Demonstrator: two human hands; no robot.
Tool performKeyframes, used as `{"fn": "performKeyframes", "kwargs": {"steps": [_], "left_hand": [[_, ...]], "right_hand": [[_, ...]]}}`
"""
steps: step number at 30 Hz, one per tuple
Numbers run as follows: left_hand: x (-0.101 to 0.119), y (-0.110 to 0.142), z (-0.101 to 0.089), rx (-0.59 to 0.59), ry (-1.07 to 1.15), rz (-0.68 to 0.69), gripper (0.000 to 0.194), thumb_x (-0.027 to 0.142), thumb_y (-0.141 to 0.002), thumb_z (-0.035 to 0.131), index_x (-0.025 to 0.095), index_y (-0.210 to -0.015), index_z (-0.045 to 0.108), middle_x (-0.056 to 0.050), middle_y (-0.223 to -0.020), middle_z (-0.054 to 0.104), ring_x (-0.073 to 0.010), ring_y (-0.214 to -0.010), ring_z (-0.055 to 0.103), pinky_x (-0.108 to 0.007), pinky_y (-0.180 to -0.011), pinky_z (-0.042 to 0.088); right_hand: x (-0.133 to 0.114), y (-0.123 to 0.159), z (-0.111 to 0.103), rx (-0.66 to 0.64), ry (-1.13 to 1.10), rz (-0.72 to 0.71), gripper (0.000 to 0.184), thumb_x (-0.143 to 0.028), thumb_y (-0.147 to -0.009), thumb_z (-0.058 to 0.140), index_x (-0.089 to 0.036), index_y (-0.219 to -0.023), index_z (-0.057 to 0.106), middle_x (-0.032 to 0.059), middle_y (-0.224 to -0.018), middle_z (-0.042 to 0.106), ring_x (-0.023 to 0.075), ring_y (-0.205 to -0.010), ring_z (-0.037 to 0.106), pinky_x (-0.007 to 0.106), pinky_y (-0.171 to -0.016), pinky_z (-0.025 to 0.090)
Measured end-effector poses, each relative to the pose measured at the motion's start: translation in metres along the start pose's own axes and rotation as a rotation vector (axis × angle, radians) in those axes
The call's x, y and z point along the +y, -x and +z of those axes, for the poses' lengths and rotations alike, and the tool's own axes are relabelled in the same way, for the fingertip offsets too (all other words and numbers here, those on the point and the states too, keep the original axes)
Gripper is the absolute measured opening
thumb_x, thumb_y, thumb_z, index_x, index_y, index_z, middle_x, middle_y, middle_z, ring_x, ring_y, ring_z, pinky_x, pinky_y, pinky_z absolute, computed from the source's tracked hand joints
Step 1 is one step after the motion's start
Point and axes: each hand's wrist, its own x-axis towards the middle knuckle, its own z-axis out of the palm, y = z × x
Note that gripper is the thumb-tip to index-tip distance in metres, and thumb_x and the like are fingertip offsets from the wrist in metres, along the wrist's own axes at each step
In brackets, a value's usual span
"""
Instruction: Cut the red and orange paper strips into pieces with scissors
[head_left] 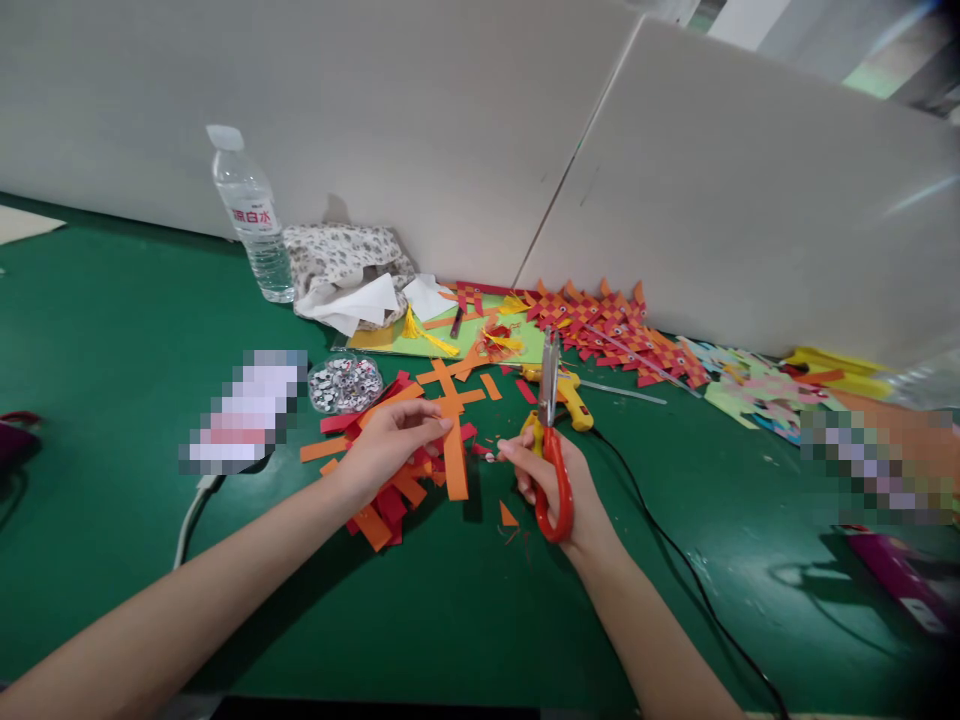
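My left hand (396, 440) pinches an orange strip (456, 465) between thumb and fingers; the strip hangs down from the grip. Below and behind that hand lies a loose pile of red and orange strips (375, 525). In my right hand (583, 490) is a pair of scissors (551, 385) with red handles, blades pointing up and away from me. The blades look closed, apart from the strip. Small scraps, among them an orange triangle (508, 515), lie on the green table between the hands. A yellow glue gun (576, 402) rests just behind the scissors.
A clear box of googly eyes (345, 383) and a phone (251, 410) on a cable lie left. Behind stand a water bottle (255, 215) and a patterned tissue pouch (345, 255). Woven red-orange fish (600, 325) line the partition (450, 130). The glue gun's black cord (675, 550) runs right.
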Motion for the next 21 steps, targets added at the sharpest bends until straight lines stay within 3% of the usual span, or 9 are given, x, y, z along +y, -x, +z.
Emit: {"fn": "performKeyframes", "kwargs": {"steps": [5,7,9,12,14,16,21], "left_hand": [[0.014,-0.009,-0.019,0.134,-0.303,0.202,0.024,0.035,-0.071,0.066,0.019,-0.089,0.064,0.0,-0.071,0.063,-0.0125,-0.061,0.057,-0.025,-0.057,0.043],[0.02,-0.015,-0.032,0.228,-0.559,0.358,0.025,0.036,-0.077,0.059,0.019,-0.094,0.066,-0.002,-0.077,0.066,-0.0166,-0.07,0.059,-0.027,-0.062,0.045],[0.025,-0.018,-0.042,0.31,-0.9,0.462,0.034,0.034,-0.079,0.055,0.025,-0.111,0.061,-0.002,-0.09,0.067,-0.0201,-0.078,0.06,-0.031,-0.067,0.045],[0.026,-0.018,-0.046,0.439,-1.277,0.642,0.043,0.032,-0.081,0.054,0.023,-0.122,0.053,-0.007,-0.111,0.062,-0.0273,-0.099,0.056,-0.036,-0.074,0.046],[0.024,-0.017,-0.043,0.414,-1.399,0.747,0.036,0.03,-0.083,0.052,0.02,-0.117,0.056,-0.009,-0.111,0.061,-0.0275,-0.102,0.054,-0.037,-0.076,0.047],[0.02,-0.017,-0.038,0.313,-1.469,0.815,0.026,0.03,-0.085,0.05,0.019,-0.105,0.062,-0.008,-0.104,0.063,-0.0251,-0.095,0.056,-0.036,-0.076,0.047],[0.009,-0.023,-0.039,0.128,-1.559,0.873,0.02,0.031,-0.086,0.05,0.021,-0.088,0.068,-0.006,-0.099,0.065,-0.0237,-0.089,0.056,-0.038,-0.079,0.045]], "right_hand": [[0.001,-0.001,-0.003,0.007,-0.02,0.013,0.04,-0.041,-0.059,0.076,-0.021,-0.072,0.045,-0.0064,-0.054,0.053,0.0042,-0.038,0.036,0.017,-0.035,0.024],[0.0,-0.001,-0.003,0.015,-0.017,0.016,0.041,-0.041,-0.057,0.077,-0.021,-0.072,0.045,-0.0082,-0.05,0.048,0.0046,-0.037,0.035,0.017,-0.034,0.024],[0.0,0.0,-0.002,0.011,-0.013,0.018,0.041,-0.039,-0.056,0.078,-0.021,-0.071,0.044,-0.0095,-0.048,0.046,0.0048,-0.036,0.035,0.018,-0.034,0.023],[-0.001,0.001,-0.001,0.004,-0.006,0.0,0.04,-0.038,-0.056,0.078,-0.021,-0.071,0.045,-0.0099,-0.049,0.046,0.0045,-0.037,0.035,0.018,-0.036,0.025],[-0.001,0.002,0.0,0.01,-0.006,-0.032,0.039,-0.037,-0.056,0.079,-0.021,-0.07,0.046,-0.0095,-0.051,0.047,0.0046,-0.04,0.037,0.018,-0.039,0.029],[-0.002,0.002,0.0,0.016,0.004,-0.06,0.038,-0.037,-0.055,0.079,-0.02,-0.07,0.048,-0.0085,-0.054,0.048,0.0057,-0.044,0.04,0.019,-0.044,0.034],[-0.008,0.004,0.003,0.022,0.072,-0.113,0.037,-0.039,-0.054,0.08,-0.019,-0.064,0.051,-0.0051,-0.06,0.051,0.0085,-0.053,0.045,0.023,-0.055,0.039]]}}
